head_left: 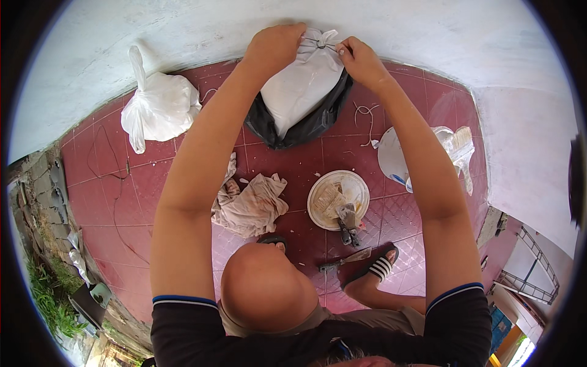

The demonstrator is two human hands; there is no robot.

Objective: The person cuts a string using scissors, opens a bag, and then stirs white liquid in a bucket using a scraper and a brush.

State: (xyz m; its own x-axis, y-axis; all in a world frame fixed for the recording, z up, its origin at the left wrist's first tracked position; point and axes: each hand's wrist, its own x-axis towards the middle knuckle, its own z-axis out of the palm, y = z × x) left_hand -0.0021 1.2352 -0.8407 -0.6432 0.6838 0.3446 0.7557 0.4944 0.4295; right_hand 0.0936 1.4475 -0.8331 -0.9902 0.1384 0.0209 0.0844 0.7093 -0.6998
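Note:
A full white plastic bag (pixel 302 88) stands by the wall, with a black plastic bag (pixel 293 137) around its lower part. Its gathered neck is wrapped by a thin black cord (pixel 321 44), knotted at the middle. My left hand (pixel 278 49) pinches the cord's left end, and my right hand (pixel 364 63) grips the other end between thumb and fingers. The cord looks taut between them. Both arms reach forward over the red tiled floor (pixel 299 165).
Another tied white bag (pixel 162 107) sits at left. Nearer lie a stained cloth (pixel 257 205), a round white lid (pixel 321 189) bearing putty knives (pixel 347 220), and a scraper (pixel 348 260) beside my sandal (pixel 382 266). A white bucket (pixel 391 159) is partly behind my right arm.

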